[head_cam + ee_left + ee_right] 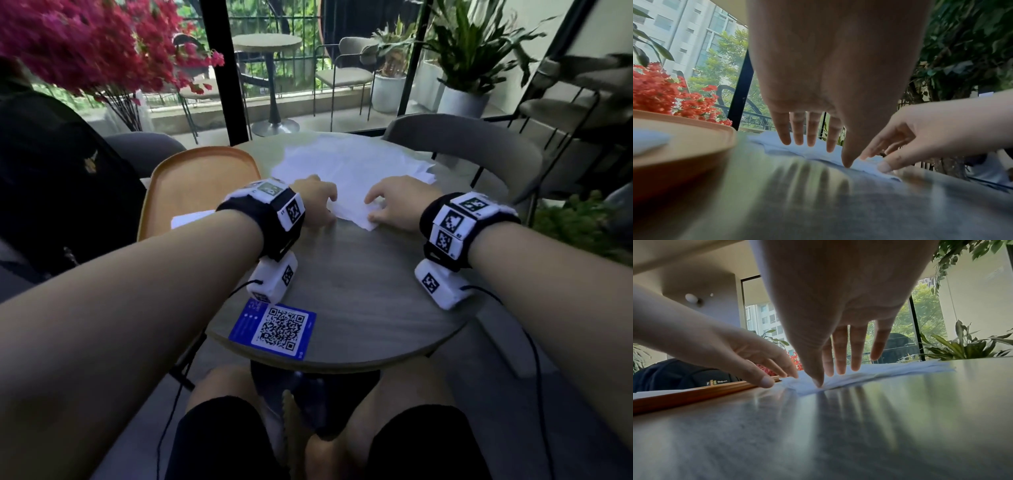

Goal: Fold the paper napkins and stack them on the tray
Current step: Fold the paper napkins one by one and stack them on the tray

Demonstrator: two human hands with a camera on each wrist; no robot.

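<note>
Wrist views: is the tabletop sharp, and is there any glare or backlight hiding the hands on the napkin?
Left wrist view: the near table is smeared with streaky reflections, the tray rim is soft, and the left hand is dark against bright windows. Right wrist view: similar glare on the tabletop, the right hand is backlit, and the napkin edge is readable. Head view: evenly lit, edges bowed.

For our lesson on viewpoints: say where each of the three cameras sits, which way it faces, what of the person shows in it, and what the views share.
Head: worn on the head, faces forward and down at the round table; shows both forearms, left hand, right hand, knees.
Left wrist: low over the table, faces along the left hand toward the napkins; the right hand enters.
Right wrist: low, faces along the right hand; the left hand enters.
Shared: napkins, orange tray.
</note>
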